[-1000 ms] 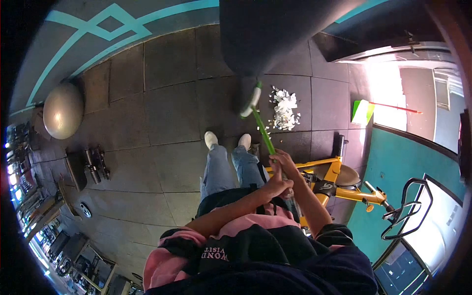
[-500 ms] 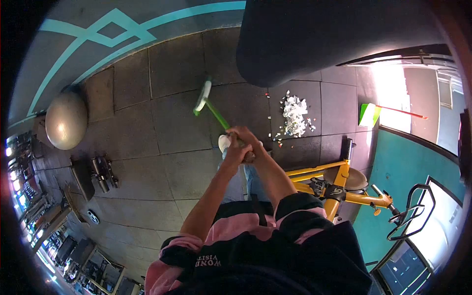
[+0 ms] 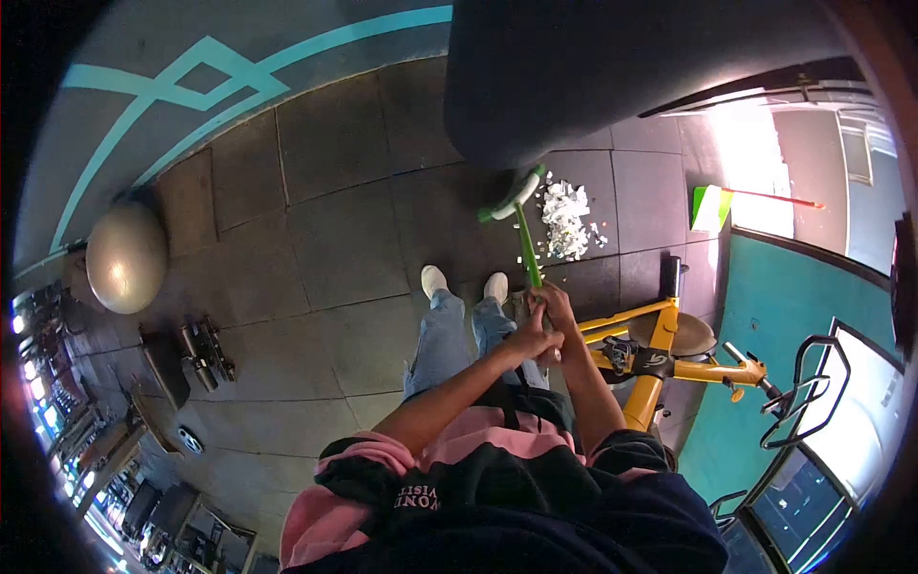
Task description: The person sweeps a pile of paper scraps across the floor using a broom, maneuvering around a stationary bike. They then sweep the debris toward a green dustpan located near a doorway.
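Both of my hands are wrapped round the green handle of a broom point(image 3: 528, 251). My left hand point(image 3: 532, 341) grips nearer my body, and my right hand point(image 3: 553, 307) holds the handle just beyond it, towards the head. The broom's white-and-green head rests on or just over the floor, tilted, at the left edge of a pile of white paper scraps point(image 3: 568, 218). Small loose bits lie scattered around the pile. To the right of it is a green-and-white dustpan point(image 3: 709, 209) with a long red handle.
A yellow exercise bike point(image 3: 655, 368) stands close on my right. A large dark padded object point(image 3: 574, 77) overhangs the floor ahead. To the left are a grey exercise ball point(image 3: 126, 256) and a dark piece of gym equipment point(image 3: 203, 352). The floor is dark tiles point(image 3: 344, 230).
The broom head has swung right, from well left of the scraps to their left edge. Both hands have moved right and nearer my body with the handle.
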{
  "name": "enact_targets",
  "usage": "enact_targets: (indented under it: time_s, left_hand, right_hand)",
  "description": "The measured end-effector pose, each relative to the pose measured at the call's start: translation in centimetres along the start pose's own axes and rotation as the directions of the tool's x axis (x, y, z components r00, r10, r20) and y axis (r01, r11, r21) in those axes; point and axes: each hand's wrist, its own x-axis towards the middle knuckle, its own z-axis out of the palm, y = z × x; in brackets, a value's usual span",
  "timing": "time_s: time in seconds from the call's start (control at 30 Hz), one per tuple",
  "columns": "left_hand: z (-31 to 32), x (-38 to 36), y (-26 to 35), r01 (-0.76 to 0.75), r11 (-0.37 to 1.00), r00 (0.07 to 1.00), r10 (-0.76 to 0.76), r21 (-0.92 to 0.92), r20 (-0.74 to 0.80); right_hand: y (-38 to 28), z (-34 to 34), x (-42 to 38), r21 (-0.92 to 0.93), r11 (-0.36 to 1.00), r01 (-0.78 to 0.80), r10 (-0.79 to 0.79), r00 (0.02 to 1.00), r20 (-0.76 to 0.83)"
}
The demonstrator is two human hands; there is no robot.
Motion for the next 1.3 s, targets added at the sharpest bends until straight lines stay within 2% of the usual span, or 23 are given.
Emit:
enact_targets:
  time_s: [0.07, 0.13, 0.17, 0.2, 0.23, 0.27, 0.3, 0.33, 0.4, 0.43, 0.47, 0.5, 0.53, 0.57, 0.67, 0.8, 0.87, 0.9, 1.03, 1.13, 1.2, 1.27, 1.3]
  left_hand:
    - [1.1, -1.9, 0.3, 0.016, 0.999, 0.999, -0.018, 0.051, 0.033]
    - [2.8, -3.8, 0.0, 0.122, 0.989, 0.983, -0.109, -0.088, 0.147]
    - [3.9, -2.5, -4.8, -0.097, 0.993, 0.995, 0.098, 0.071, 0.0]
    - [4.4, -3.2, -4.5, -0.098, 0.992, 0.995, 0.097, 0.073, 0.008]
    - [4.6, -4.7, -3.7, -0.061, 0.992, 0.998, 0.063, 0.106, -0.009]
    - [4.9, -5.6, -3.3, -0.023, 0.99, 0.999, 0.028, 0.137, -0.031]
    - [4.8, -4.2, -7.1, -0.107, 0.934, 0.978, 0.16, 0.34, -0.131]
    - [4.7, -4.3, -7.0, -0.104, 0.934, 0.979, 0.158, 0.343, -0.132]
    - [3.5, -3.9, -6.1, 0.14, 0.989, 0.985, -0.134, 0.045, -0.105]
    - [3.9, -4.7, -3.1, 0.119, 0.992, 0.986, -0.122, -0.032, -0.114]
    - [3.9, -3.9, -3.3, 0.121, 0.992, 0.986, -0.123, -0.028, -0.115]
    - [3.9, -2.7, -4.1, 0.16, 0.986, 0.986, -0.162, -0.052, -0.041]
    - [4.1, -1.6, -5.1, 0.201, 0.977, 0.979, -0.199, -0.074, 0.036]
    - [5.2, -0.4, -6.1, 0.013, 1.0, 0.994, -0.014, -0.003, -0.104]
    - [7.2, 1.4, -4.3, 0.219, 0.957, 0.973, -0.201, -0.19, 0.111]
    - [9.3, 3.2, -4.0, 0.151, 0.961, 0.975, -0.105, -0.233, 0.198]
    - [10.2, 2.7, -3.9, 0.182, 0.953, 0.969, -0.132, -0.241, 0.209]
    - [10.7, 2.3, -3.8, 0.19, 0.96, 0.96, -0.137, -0.207, 0.244]
    - [13.8, 0.2, -4.4, 0.146, 0.988, 0.963, -0.129, -0.054, 0.237]
    - [16.5, -0.5, -4.2, 0.109, 0.993, 0.966, -0.117, 0.049, 0.228]
    - [17.9, -1.0, -4.0, 0.077, 0.982, 0.988, -0.098, 0.173, 0.117]
    - [18.1, 0.3, -5.5, 0.122, 0.99, 0.977, -0.133, 0.072, 0.169]
    - [18.1, 1.9, -7.6, 0.068, 0.994, 0.992, -0.077, 0.084, 0.104]
  right_hand:
    - [0.9, -1.1, -2.3, -0.341, 0.915, 0.214, -0.212, 0.976, 0.044]
    - [-0.7, -0.3, -5.8, -0.318, 0.925, 0.206, -0.188, 0.978, 0.088]
    - [-0.3, -0.4, -6.7, -0.488, 0.743, 0.457, -0.4, 0.889, 0.225]
    - [0.0, -0.4, -7.2, -0.59, 0.468, 0.658, -0.542, 0.741, 0.396]
    - [-0.7, 0.8, -8.2, -0.593, 0.468, 0.655, -0.545, 0.742, 0.39]
    - [-2.5, 3.0, -9.7, -0.305, 0.923, 0.236, -0.192, 0.967, 0.166]
    - [-3.5, 4.4, -10.4, 0.125, 0.948, -0.293, 0.278, 0.952, 0.128]
    - [-2.5, 4.5, -9.7, 0.128, 0.947, -0.294, 0.277, 0.952, 0.13]
    - [0.9, 3.6, -7.2, -0.062, 0.988, -0.138, 0.149, 0.956, 0.251]
    - [2.4, 2.8, -6.1, -0.234, 0.972, 0.01, 0.051, 0.966, 0.253]
    - [3.6, 1.6, -5.3, -0.229, 0.973, 0.011, 0.049, 0.966, 0.253]
    - [4.6, 0.0, -4.5, -0.412, 0.851, 0.326, -0.173, 0.915, 0.365]
    - [5.7, -1.8, -3.8, -0.525, 0.606, 0.597, -0.339, 0.791, 0.509]
    - [7.0, -3.5, -2.8, -0.445, 0.806, 0.39, -0.229, 0.899, 0.374]
    - [3.4, -6.6, -3.9, -0.488, 0.787, 0.377, -0.267, 0.922, 0.281]
    - [1.2, -9.4, -4.8, -0.44, 0.837, 0.326, -0.283, 0.945, 0.163]
    - [0.1, -9.4, -5.6, -0.157, 0.985, -0.07, 0.047, 0.988, -0.146]
    - [0.0, -9.3, -5.8, -0.28, 0.96, -0.018, -0.041, 0.978, -0.204]
    - [-2.4, -9.8, -11.4, -0.072, 0.995, -0.069, 0.056, 0.985, -0.164]
    - [-3.2, -10.6, -13.8, -0.061, 0.991, -0.123, 0.12, 0.992, -0.046]
    - [-2.8, -11.2, -14.4, -0.074, 0.971, -0.227, 0.218, 0.968, -0.122]
    - [0.0, -13.5, -13.3, -0.417, 0.909, -0.004, 0.051, 0.993, 0.102]
    - [1.5, -14.4, -12.4, -0.416, 0.909, -0.005, 0.053, 0.993, 0.104]
